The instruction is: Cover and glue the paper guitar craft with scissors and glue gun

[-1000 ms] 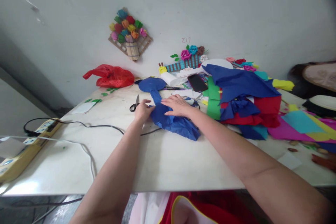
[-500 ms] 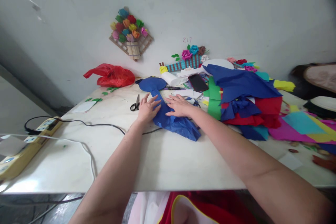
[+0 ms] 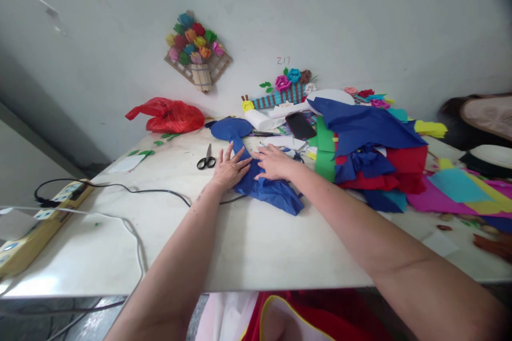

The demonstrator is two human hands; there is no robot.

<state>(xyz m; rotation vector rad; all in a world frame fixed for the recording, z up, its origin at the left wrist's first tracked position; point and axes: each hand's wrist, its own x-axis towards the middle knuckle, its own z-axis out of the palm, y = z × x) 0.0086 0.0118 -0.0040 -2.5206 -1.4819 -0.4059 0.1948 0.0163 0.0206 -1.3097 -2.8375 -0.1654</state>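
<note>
Blue paper cutout [image 3: 260, 189] touched by left hand [image 3: 230, 170] and right hand [image 3: 275, 162].
It is laid just right of the black scissors [image 3: 206, 162]; on both hands, the fingers are spread apart.

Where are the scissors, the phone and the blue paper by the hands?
Scissors [image 3: 207, 158]: head view, where blades meet handles.
Phone [image 3: 300, 126]: head view, middle of its dark face.
Blue paper [image 3: 273, 192]: head view, its crumpled part.
</note>
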